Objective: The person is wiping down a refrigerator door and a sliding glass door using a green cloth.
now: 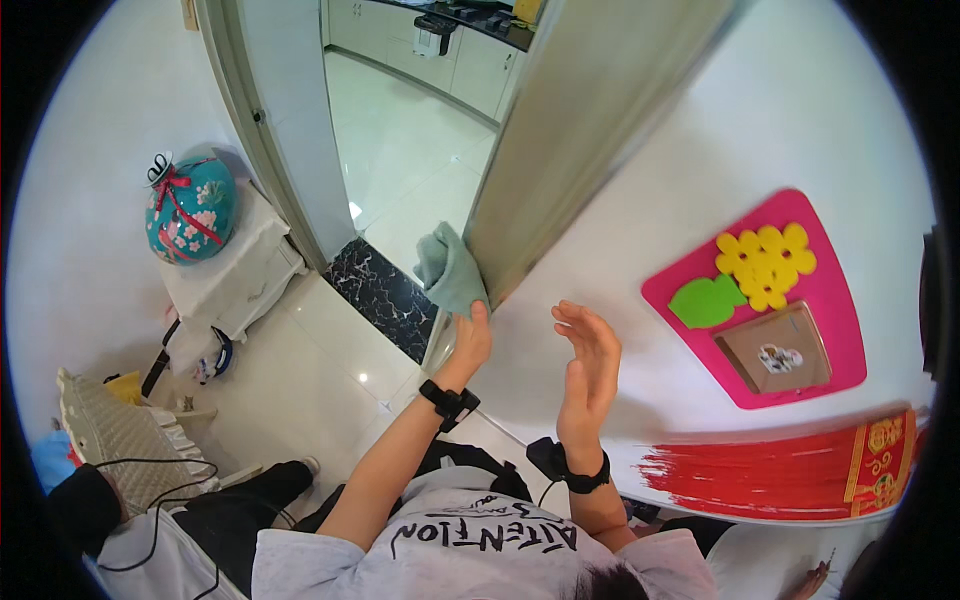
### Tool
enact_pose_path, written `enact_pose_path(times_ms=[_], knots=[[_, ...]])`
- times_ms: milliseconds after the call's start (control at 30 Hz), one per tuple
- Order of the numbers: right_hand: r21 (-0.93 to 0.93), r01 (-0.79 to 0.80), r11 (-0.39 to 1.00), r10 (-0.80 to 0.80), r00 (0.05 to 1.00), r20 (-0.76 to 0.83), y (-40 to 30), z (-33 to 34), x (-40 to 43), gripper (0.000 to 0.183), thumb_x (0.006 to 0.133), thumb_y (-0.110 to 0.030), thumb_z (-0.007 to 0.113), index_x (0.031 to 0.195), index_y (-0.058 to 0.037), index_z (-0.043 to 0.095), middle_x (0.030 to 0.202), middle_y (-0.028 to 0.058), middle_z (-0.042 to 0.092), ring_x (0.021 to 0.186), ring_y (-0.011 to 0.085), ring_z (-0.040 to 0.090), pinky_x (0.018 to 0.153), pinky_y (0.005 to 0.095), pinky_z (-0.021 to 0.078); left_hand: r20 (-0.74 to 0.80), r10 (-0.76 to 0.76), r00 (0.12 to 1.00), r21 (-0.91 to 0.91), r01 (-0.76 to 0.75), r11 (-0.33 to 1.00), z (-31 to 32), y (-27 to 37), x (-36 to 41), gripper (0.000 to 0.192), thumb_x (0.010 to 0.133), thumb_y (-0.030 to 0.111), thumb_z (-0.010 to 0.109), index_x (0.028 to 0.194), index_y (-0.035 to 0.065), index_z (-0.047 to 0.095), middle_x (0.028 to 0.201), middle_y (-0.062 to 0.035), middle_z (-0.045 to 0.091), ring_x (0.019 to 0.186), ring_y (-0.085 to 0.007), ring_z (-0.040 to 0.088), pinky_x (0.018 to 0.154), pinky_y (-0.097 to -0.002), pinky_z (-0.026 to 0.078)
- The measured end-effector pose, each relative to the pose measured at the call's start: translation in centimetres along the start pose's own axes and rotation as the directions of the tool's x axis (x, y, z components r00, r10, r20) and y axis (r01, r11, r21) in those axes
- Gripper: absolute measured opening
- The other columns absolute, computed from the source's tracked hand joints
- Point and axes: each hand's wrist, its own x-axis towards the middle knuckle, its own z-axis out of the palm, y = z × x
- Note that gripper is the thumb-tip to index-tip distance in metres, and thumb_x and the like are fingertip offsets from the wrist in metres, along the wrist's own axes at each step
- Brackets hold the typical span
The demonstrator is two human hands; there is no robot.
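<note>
My left hand [471, 341] grips a folded grey-green cloth [454, 274] at the lower end of the beige door frame [559, 142]. Whether the cloth presses on the frame or hangs just before it, I cannot tell. To the right, my right hand [591, 360] is raised in front of the white wall [645, 225], its palm turned left and its fingers slightly curled around nothing. Black bands with small devices are strapped on both wrists. Beneath the cloth lies a dark marbled threshold [382, 296].
A pink wall panel [675, 277] bears yellow and green shapes. Below it hangs red paper [750, 476]. On the left, a teal floral vase [191, 214] stands on a white cabinet [236, 289], near a quilted chair [124, 442]. Someone's black-trousered leg [240, 506] and another person's hand [814, 581] show below.
</note>
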Motion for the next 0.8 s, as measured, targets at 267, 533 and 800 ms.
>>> enact_pose_path(times_ms=[267,533,800], knots=[[-0.376,0.429,0.821,-0.427,0.899,0.094,3.5,2.6,4.1,0.034,0.086,-0.024,0.040,0.108,0.0024,0.044,0.111,0.0213,0.045,0.102,0.0317,0.047,0.088,0.0402,0.0361,-0.092,-0.337,0.937,-0.441,0.265,0.858,-1.3,-0.7,1.6,0.058,0.092,0.041,0.026,0.124,-0.0065,0.033,0.125,-0.0140,0.040,0.114,-0.0229,0.037,0.096,-0.0303,0.025],[-0.772,0.498,0.396,-0.777,0.630,0.008,6.7,5.8,7.0,0.032,0.085,-0.023,0.031,0.098,-0.0009,0.049,0.114,0.0207,0.039,0.107,0.0288,0.038,0.092,0.0408,0.0283,-0.044,-0.574,0.818,-0.432,0.502,0.749,-3.7,-10.6,-0.7,0.054,0.089,0.041,0.037,0.113,-0.0065,0.045,0.111,-0.0139,0.051,0.102,-0.0229,0.046,0.090,-0.0300,0.031],[-0.801,0.495,0.336,-0.836,0.549,-0.011,7.0,6.0,7.5,0.032,0.084,-0.026,0.030,0.093,-0.0015,0.049,0.114,0.0182,0.038,0.108,0.0282,0.036,0.092,0.0432,0.0268,-0.009,-0.432,0.902,-0.479,0.376,0.793,-0.4,2.6,0.2,0.050,0.090,0.037,0.035,0.117,-0.0047,0.042,0.117,-0.0111,0.045,0.106,-0.0214,0.043,0.093,-0.0304,0.029]])
